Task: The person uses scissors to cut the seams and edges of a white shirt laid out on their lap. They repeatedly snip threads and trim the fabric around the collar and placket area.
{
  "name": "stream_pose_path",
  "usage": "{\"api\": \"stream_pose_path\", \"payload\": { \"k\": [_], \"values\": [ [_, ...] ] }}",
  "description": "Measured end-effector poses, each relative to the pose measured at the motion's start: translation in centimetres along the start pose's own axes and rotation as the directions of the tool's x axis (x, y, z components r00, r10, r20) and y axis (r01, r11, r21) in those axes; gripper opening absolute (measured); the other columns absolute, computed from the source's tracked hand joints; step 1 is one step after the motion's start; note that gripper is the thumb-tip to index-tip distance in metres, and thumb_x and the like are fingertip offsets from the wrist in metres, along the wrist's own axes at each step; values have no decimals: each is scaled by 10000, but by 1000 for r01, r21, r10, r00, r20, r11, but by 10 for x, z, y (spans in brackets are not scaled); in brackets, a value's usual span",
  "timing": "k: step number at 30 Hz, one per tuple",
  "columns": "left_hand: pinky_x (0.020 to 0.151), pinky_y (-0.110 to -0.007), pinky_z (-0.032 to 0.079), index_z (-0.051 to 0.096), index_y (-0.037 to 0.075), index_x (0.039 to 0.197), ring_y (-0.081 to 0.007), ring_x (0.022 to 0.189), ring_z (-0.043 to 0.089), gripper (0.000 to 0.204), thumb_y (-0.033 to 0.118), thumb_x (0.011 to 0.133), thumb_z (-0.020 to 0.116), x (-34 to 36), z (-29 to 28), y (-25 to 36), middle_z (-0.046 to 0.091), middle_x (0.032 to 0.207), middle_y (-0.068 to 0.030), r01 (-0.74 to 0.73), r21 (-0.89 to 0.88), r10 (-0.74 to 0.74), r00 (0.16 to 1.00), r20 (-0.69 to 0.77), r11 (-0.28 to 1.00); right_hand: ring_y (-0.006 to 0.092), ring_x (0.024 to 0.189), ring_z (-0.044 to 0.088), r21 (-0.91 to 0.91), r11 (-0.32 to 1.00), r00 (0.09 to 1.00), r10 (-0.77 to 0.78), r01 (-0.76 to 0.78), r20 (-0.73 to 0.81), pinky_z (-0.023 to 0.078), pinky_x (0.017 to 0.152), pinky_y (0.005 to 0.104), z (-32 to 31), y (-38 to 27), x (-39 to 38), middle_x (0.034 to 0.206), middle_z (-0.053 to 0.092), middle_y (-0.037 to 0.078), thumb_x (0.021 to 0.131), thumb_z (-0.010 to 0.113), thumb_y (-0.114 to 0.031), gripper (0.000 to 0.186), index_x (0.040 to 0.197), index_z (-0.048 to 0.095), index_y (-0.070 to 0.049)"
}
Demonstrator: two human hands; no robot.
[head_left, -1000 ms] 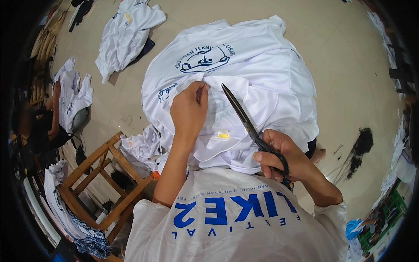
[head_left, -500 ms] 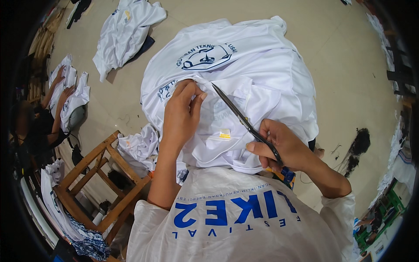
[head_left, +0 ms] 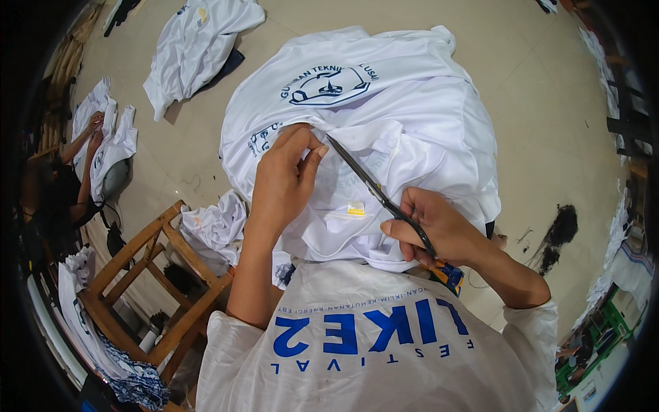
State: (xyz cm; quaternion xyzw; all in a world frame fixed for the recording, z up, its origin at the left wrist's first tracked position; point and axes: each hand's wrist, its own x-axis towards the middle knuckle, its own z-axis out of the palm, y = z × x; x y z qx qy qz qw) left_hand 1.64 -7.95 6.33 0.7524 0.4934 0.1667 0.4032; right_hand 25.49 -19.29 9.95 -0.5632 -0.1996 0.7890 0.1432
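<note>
A white shirt (head_left: 439, 103) with a dark blue printed emblem lies bunched in front of me. My left hand (head_left: 288, 172) pinches a fold of it near the collar opening, thumb against curled fingers. In my right hand (head_left: 436, 226) is a pair of dark metal scissors (head_left: 371, 182), its finger loops around my thumb and fingers. The blades look nearly closed, and their tips point up and left, close to the pinched edge just right of my left fingertips. A small yellow and white label (head_left: 355, 208) shows on the inner cloth between my hands.
A wooden stool frame (head_left: 147, 275) stands at the left, with crumpled white cloth (head_left: 213, 230) beside it. Another white shirt (head_left: 195, 51) lies on the floor beyond. At the far left a co-worker's hands (head_left: 95, 134) handle white garments. Black thread scraps (head_left: 557, 237) lie on the floor at the right.
The scissors and my right hand have shifted slightly left, bringing the tips nearer my left fingers. My left hand keeps its pinch. The co-worker's hands have come closer together.
</note>
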Motion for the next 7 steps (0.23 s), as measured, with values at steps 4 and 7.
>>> {"api": "stream_pose_path", "payload": {
  "k": [4, 7],
  "values": [
    [633, -382, 493, 581, -18, 961, -324, 672, 611, 133, 57, 979, 689, 0, 0, -2, 616, 943, -160, 11, 8, -11, 1000, 10, 1000, 102, 371, 513, 7, 1000, 1000, -5, 5, -1, 350, 328, 259, 0, 2, 2, 630, 653, 109, 965, 766, -254, 372, 944, 473, -24],
    [595, -306, 423, 579, -26, 982, -182, 645, 503, 157, 87, 1008, 686, -1, 2, -7, 603, 973, -104, -25, -3, 25, 1000, 11, 1000, 102, 371, 512, -1, 1000, 1000, -4, 4, -13, 349, 326, 258, 1, 2, 1, 630, 654, 108, 966, 765, -256, 375, 950, 474, -21]
  ]
}}
